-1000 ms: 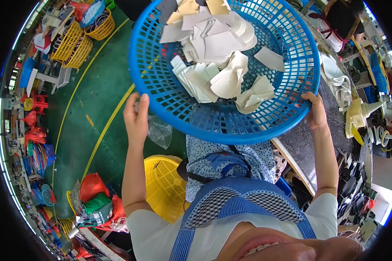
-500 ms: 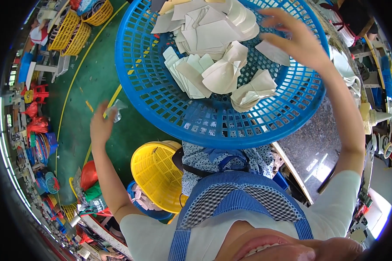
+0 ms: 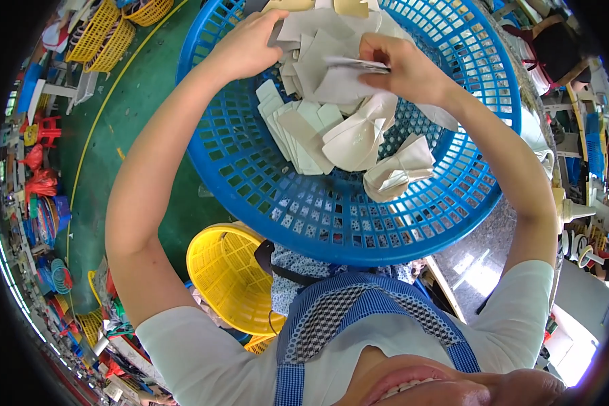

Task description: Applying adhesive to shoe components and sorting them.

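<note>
A wide blue plastic basket (image 3: pixel 358 252) in front of me holds stacked, flat cut pieces (image 3: pixel 331 44), off-white, pale grey and tan. Over the far left of the pile, my left hand (image 3: pixel 249 46) has thumb and forefinger apart, touching the edges of the pieces. My right hand (image 3: pixel 409 71) pinches a slim pointed metal tool (image 3: pixel 358 65) above the stack; blur hides its exact kind. Nearer me lie a fanned bundle (image 3: pixel 298 135), a curved bundle (image 3: pixel 360 139) and a small folded bundle (image 3: pixel 399 169).
Below the basket's left side stands a yellow plastic basket (image 3: pixel 233 277). A speckled dark tabletop (image 3: pixel 470 250) lies at right. Yellow crates (image 3: pixel 101 40) sit at far left, beyond the green floor (image 3: pixel 142 101). A person (image 3: pixel 555 51) is at the upper right.
My left hand has come from beside the basket onto the pile, without its crumpled clear plastic. My right hand has moved left and closed on the tool. The basket appears slightly lower in view.
</note>
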Motion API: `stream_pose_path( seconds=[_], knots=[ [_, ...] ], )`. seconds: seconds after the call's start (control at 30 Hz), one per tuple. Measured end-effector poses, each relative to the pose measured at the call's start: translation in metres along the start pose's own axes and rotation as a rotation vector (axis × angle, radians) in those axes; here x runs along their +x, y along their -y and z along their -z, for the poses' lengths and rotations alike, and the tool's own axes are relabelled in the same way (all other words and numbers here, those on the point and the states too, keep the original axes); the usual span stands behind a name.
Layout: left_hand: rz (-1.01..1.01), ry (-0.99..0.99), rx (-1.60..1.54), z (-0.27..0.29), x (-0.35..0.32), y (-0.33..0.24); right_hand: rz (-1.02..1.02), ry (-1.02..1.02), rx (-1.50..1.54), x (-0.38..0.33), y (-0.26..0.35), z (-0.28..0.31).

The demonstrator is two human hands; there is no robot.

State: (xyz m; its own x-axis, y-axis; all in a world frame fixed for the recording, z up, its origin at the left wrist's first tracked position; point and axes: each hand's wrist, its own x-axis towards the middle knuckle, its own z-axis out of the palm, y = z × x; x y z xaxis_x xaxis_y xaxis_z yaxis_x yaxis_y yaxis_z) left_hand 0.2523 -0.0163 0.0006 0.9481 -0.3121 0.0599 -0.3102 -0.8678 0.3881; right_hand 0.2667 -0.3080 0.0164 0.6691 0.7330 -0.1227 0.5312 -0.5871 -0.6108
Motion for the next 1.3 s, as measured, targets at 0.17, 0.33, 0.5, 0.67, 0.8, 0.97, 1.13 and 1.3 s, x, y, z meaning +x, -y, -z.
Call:
stream_pose_path(
  seconds=[0.17, 0.33, 0.5, 0.67, 0.8, 0.97, 1.13, 1.3],
  knots=[
    [-0.107, 0.047, 0.103, -0.007, 0.024, 0.017, -0.081, -0.154, 0.517, 0.015, -0.021, 0.053],
    [0.148, 0.076, -0.305, -0.015, 0.054, -0.014, 0.249, -0.324, 0.729, 0.081, -0.114, 0.043],
    [0.225, 0.052, -0.188, 0.000, 0.037, -0.017, -0.331, -0.482, 0.290, 0.094, -0.058, 0.035],
    [0.157, 0.171, -0.415, -0.005, 0.028, 0.010, -0.336, -0.510, 0.513, 0.074, -0.066, 0.069],
    [0.112, 0.142, -0.353, -0.009, 0.038, -0.003, 0.378, -0.353, 0.490, 0.053, -0.138, 0.096],
    [0.096, 0.092, -0.513, 0.000, 0.031, 0.013, -0.285, -0.517, 0.757, 0.033, -0.070, 0.105],
    [0.168, 0.141, -0.590, 0.023, 0.029, -0.012, -0.159, -0.171, 1.219, 0.019, -0.027, 0.091],
    [0.030, 0.175, -0.764, 0.004, 0.036, 0.015, 0.059, 0.028, 0.986, 0.066, 0.002, 0.035]
  ],
)
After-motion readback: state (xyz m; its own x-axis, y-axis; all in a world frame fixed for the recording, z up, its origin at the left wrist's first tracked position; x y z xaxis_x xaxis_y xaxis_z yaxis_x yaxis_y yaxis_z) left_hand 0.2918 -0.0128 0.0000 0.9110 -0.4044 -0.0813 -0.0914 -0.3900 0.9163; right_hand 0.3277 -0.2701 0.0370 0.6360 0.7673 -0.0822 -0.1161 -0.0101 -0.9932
